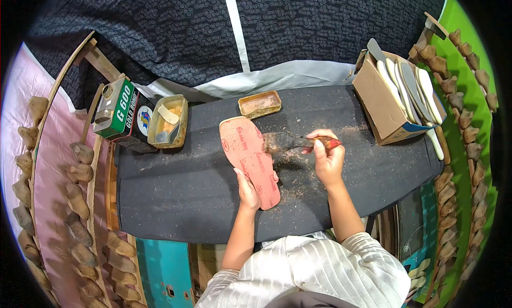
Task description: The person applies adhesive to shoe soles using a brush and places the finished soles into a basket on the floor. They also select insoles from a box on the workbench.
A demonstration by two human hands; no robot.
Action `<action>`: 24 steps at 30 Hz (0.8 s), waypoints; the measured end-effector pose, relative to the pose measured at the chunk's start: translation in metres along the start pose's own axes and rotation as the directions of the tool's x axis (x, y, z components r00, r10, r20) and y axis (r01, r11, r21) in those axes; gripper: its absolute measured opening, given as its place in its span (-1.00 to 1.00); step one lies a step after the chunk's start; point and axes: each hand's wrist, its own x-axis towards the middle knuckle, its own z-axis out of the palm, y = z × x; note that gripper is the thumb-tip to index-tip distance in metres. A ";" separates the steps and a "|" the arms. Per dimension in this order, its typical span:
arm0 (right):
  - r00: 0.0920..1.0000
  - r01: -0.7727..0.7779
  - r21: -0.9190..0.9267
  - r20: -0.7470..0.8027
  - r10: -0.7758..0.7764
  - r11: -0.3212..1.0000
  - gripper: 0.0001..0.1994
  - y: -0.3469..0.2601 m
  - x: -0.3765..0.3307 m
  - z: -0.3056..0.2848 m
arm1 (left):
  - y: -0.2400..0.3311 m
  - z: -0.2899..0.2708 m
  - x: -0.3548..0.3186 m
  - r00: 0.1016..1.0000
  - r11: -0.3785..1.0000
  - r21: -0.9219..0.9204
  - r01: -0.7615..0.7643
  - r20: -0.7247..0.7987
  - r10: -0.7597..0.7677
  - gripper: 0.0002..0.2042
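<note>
A pinkish-red shoe sole [246,159] with dark script printed on it is tilted above the dark table. My left hand [246,192] grips it near its lower left edge, the thumb lying along the face. In my right hand [327,161], fingers closed, is a brush [285,142] with a red and dark handle. Its brown, slightly blurred bristle end meets the right edge of the sole, about the middle of its length. Whether the bristles press on the face or only on the edge, I cannot tell.
A green and black metal can [121,113] and a plastic tub [182,119] with scrapers stand at the left. Beyond the sole lies a small rectangular tray [260,104]. A cardboard box [375,97] of soles sits at the right. Racks of shoe lasts flank the table; shavings dot its cloth [176,193].
</note>
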 end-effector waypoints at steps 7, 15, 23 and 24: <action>0.969 0.072 0.024 0.234 -0.076 0.997 -0.76 -0.009 -0.011 0.019 | -0.001 0.008 -0.002 0.999 0.995 0.097 -0.030 -0.021 0.033 -0.25; 0.999 0.044 -0.070 0.010 -0.044 0.997 -0.84 -0.006 0.005 0.002 | 0.001 -0.003 0.000 0.998 0.997 -0.040 0.062 0.017 -0.062 -0.29; 0.934 0.149 -0.139 0.344 -0.093 0.979 -0.80 -0.019 -0.002 0.026 | -0.001 0.005 0.003 0.993 0.998 -0.068 -0.012 -0.120 0.004 -0.33; 0.949 0.089 -0.110 0.312 -0.051 0.990 -0.81 -0.018 0.001 0.025 | -0.003 0.001 0.003 0.993 0.998 -0.067 -0.016 -0.120 0.008 -0.33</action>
